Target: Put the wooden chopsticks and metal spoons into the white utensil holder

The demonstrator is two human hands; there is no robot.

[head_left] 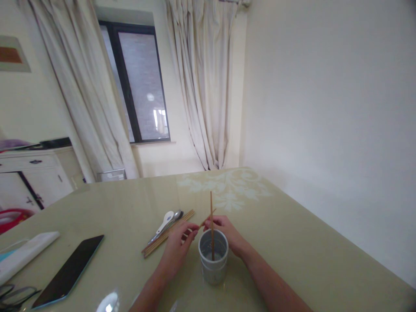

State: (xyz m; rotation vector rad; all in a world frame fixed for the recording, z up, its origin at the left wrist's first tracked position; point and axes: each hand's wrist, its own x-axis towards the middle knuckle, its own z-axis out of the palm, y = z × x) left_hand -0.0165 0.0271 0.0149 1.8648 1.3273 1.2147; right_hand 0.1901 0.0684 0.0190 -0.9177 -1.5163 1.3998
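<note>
A grey cylindrical holder point(213, 272) stands upright on the table between my forearms, with one wooden chopstick point(211, 208) standing in it. Just behind its rim, my right hand point(225, 229) pinches another chopstick point(207, 218), which slants up to the right. My left hand point(180, 239) has its fingers curled, the fingertips closed at the lower end of that same chopstick. Beyond and to the left of my left hand lies a bundle of several chopsticks point(152, 248). A white-handled spoon point(167, 218) and a metal spoon point(178, 214) rest alongside them, partly hidden.
A black tablet or large phone point(69, 271) lies at the left of the table point(123, 208). Near it are a white power strip point(30, 255) and a pair of dark-framed glasses point(19, 294). A wall point(341, 130) borders the table's right side; a window and curtains are behind.
</note>
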